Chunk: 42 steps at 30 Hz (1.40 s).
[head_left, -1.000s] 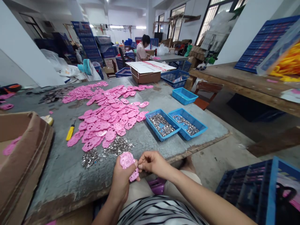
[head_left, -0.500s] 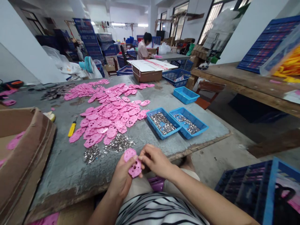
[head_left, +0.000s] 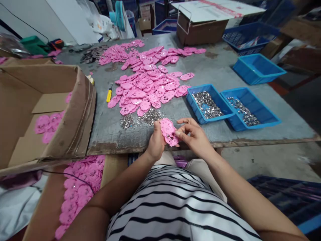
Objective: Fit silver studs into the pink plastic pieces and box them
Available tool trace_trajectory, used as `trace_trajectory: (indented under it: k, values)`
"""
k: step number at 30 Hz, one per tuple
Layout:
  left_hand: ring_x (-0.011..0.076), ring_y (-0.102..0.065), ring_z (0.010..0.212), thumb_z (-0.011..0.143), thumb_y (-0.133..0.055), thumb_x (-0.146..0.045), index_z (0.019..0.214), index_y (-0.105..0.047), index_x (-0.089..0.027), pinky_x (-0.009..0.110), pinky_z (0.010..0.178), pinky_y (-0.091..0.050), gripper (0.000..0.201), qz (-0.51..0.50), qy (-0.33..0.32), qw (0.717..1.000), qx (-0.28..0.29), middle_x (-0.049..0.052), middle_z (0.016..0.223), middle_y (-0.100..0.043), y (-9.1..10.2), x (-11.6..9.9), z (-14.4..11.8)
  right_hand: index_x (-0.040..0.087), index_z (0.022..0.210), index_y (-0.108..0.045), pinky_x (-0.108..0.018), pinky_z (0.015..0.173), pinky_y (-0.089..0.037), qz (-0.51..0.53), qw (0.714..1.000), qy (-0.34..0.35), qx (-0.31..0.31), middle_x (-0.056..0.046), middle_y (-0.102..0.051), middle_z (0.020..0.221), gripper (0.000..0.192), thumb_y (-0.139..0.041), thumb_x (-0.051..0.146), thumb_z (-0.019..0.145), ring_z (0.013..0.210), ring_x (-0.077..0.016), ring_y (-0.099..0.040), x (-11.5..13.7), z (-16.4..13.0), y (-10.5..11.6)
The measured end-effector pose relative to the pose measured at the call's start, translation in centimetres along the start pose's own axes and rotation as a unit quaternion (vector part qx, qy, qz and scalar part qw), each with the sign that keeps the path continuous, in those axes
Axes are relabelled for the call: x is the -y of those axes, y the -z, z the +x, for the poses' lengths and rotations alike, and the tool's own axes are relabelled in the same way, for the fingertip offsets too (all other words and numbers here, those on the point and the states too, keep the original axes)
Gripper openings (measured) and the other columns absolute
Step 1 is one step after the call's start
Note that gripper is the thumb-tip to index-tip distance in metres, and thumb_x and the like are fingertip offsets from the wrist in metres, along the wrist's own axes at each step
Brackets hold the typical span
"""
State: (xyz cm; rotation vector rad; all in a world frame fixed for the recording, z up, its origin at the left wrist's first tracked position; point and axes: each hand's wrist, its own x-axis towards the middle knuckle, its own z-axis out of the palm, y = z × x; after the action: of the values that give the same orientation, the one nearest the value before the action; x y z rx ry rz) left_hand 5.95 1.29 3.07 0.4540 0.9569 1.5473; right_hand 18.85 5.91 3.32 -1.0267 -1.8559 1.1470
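Note:
A pink plastic plate with holes and a scalloped rim is held at the table's front edge by my left hand, thumb along its left side. The thumb and forefinger of my right hand are pinched together at the plate's right edge; what lies between them is hidden. Small loose metal pieces lie in two little heaps just beyond the plate. Behind them spreads a large pile of similar pink plates.
Two blue trays of small metal pieces stand to the right, with another blue tray behind. A yellow-handled screwdriver lies left of the pile. On the left, a cardboard box contains pink plates; more fill a box below.
My view has swung down and left, showing more of the boxes. The pink plate has turned in my left hand, and my right fingers have shifted along its right edge.

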Motion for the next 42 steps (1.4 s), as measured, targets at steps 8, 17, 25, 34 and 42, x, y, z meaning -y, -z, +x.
trace_trajectory:
  k: [8, 17, 25, 34, 42]
  values:
    - [0.0221, -0.064, 0.102, 0.087, -0.045, -0.063, 0.103, -0.058, -0.015, 0.031, 0.079, -0.055, 0.052, -0.034, 0.051, 0.998, -0.016, 0.008, 0.102, -0.068, -0.5, -0.5, -0.3, 0.018, 0.063, -0.062, -0.038, 0.093, -0.041, -0.046, 0.998, 0.002, 0.049, -0.007, -0.059, 0.106, 0.016, -0.063, 0.024, 0.077, 0.102, -0.02, -0.055, 0.2, 0.1, 0.1]
    - [0.0195, -0.067, 0.092, 0.096, -0.027, -0.056, 0.106, -0.055, -0.013, 0.027, 0.069, -0.056, 0.052, -0.05, 0.082, 0.995, -0.017, 0.008, 0.092, -0.068, -0.7, -0.5, -0.1, 0.019, 0.072, -0.059, -0.034, 0.079, -0.046, -0.017, 1.0, 0.008, 0.011, -0.007, -0.06, 0.103, 0.01, -0.067, 0.025, 0.074, 0.089, -0.0173, -0.056, -0.8, -0.2, -0.8]
    - [0.0206, -0.069, 0.071, 0.071, -0.067, -0.059, 0.101, -0.044, -0.018, 0.027, 0.053, -0.054, 0.055, 0.024, 0.081, 0.994, 0.066, 0.004, 0.081, -0.067, 0.4, -0.4, 0.2, 0.02, 0.09, -0.06, -0.034, 0.079, -0.049, 0.008, 0.99, 0.014, -0.142, -0.004, -0.064, 0.096, 0.016, -0.062, 0.031, 0.079, 0.087, -0.0173, -0.06, -2.5, 4.1, 3.9]
    - [0.0165, -0.064, 0.057, 0.06, -0.064, -0.018, 0.108, -0.038, -0.02, 0.025, 0.043, -0.051, 0.055, 0.139, 0.086, 0.986, 0.023, 0.0, 0.076, -0.066, 1.6, 1.1, 0.3, 0.009, 0.102, -0.071, -0.034, 0.088, -0.047, -0.548, 0.805, -0.219, 0.067, -0.021, -0.065, 0.113, 0.027, -0.055, 0.013, 0.081, 0.109, -0.029, -0.06, -3.0, 9.4, 9.5]
    - [0.0176, -0.064, 0.058, 0.061, -0.067, -0.021, 0.11, -0.04, -0.019, 0.026, 0.043, -0.051, 0.056, 0.136, 0.081, 0.987, 0.02, 0.001, 0.077, -0.066, 2.5, 2.2, 0.4, 0.012, 0.109, -0.07, -0.028, 0.082, -0.049, -0.545, 0.797, -0.247, 0.08, -0.019, -0.069, 0.112, 0.033, -0.051, 0.014, 0.082, 0.108, -0.0262, -0.064, -3.4, 9.1, 9.1]
